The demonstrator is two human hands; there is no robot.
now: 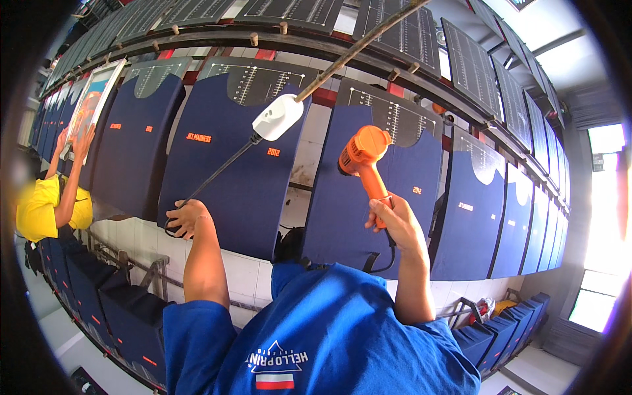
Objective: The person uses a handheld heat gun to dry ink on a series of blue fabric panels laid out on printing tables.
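Note:
My right hand (399,222) is closed around the handle of an orange hair dryer (370,148). Its dark nozzle points left, above a navy shirt panel with small orange print (401,191) laid on a sloped board. A black cord hangs below that hand. On the left, the fingers of my left hand (189,218) are curled on a black power cord (220,170), over another navy printed panel (227,138). That cord runs up to a white socket block (278,117), which hangs at the end of a brown pole or cable (362,45).
Rows of sloped boards with navy panels stretch to both sides. A wooden rail with pegs (254,39) runs behind them, with bare dark marked boards (401,33) beyond. At far left a person in yellow (56,204) holds a framed screen (95,105). More covered boards (494,339) stand lower right.

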